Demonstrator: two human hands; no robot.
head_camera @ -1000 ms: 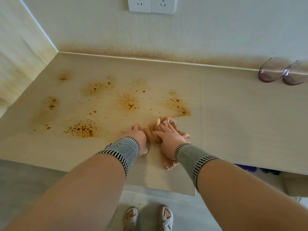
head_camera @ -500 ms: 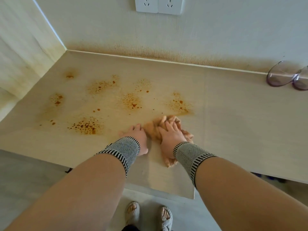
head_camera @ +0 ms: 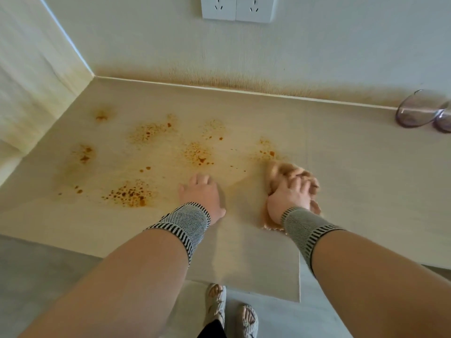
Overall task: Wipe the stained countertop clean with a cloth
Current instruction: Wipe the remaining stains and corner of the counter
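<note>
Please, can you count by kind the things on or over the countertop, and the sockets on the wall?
Hands: 2, left hand and right hand
Cloth: 1
Clear glass bowls: 2, and
Wall sockets: 2, and
Total: 7

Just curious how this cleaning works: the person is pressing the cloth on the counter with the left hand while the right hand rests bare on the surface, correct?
Not quite: the hands are swapped. The head view shows the right hand pressing the cloth on the counter, while the left hand rests bare on the surface.
</note>
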